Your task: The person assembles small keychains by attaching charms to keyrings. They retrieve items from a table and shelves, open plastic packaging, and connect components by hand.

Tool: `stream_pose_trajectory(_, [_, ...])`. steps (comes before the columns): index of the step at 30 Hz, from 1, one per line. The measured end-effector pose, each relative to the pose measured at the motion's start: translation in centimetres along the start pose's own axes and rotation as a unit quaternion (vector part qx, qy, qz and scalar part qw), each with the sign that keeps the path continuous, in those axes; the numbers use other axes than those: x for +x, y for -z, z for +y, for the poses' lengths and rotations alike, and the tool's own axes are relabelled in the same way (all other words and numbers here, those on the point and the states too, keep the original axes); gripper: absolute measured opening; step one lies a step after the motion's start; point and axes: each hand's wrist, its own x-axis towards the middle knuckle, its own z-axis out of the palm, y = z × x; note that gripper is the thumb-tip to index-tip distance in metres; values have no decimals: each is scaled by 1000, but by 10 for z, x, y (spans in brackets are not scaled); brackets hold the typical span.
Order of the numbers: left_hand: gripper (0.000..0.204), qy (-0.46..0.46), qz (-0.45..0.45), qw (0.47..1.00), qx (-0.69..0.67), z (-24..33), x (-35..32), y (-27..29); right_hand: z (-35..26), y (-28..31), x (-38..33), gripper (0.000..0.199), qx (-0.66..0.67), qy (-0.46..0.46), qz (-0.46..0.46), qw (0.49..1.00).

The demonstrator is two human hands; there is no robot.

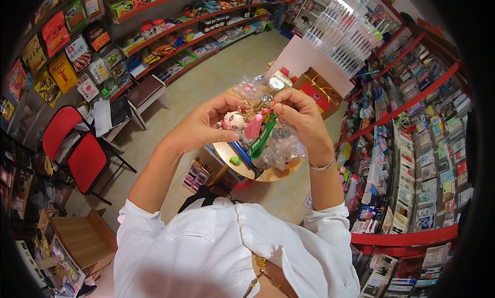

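My left hand [203, 124] is closed round a small white-and-pink figure keychain [235, 121], its thumb under the figure and its fingers above. My right hand [303, 115] pinches at the metal ring end [266, 98] of the keychain, thumb against forefinger. Between the hands hang a pink tag [252, 129] and a green strap [264, 137] with pale lettering; how they join the figure is partly hidden. Beneath them a round wooden table [282, 174] bears crumpled clear plastic bags [283, 148], a blue stick-like thing [241, 155] and a small green piece [235, 161].
Beyond the table stand a brown-and-red carton [318, 92] and a rack of pens [343, 35]. A red folding chair [88, 159] is at the left, near a low bench [147, 94]. Packed shelves [420, 169] line the right, with snack packets [55, 32] on the left wall.
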Motion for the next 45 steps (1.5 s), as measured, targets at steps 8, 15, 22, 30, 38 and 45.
stream_pose_trajectory(8, [39,131,-12,971,-197,-5,-3,-3,10,-9,9,10,-22,-5,26,999])
stream_pose_trajectory(15, [39,197,10,946,-258,-29,-6,-6,38,-9,13,9,-46,-82,25,995])
stream_pose_trajectory(22, [34,177,81,931,-311,-43,-13,-16,64,-11,17,11,-89,-55,22,994])
stream_pose_trajectory(30, [32,120,172,900,-383,-65,-30,-10,62,-6,-4,8,-224,-73,-15,972])
stream_pose_trajectory(38, [47,117,162,944,-264,-69,-40,1,45,-3,-6,7,-269,148,-133,942])
stream_pose_trajectory(45, [48,132,231,943,-200,-69,-46,-19,36,-23,4,10,-99,-28,-184,977])
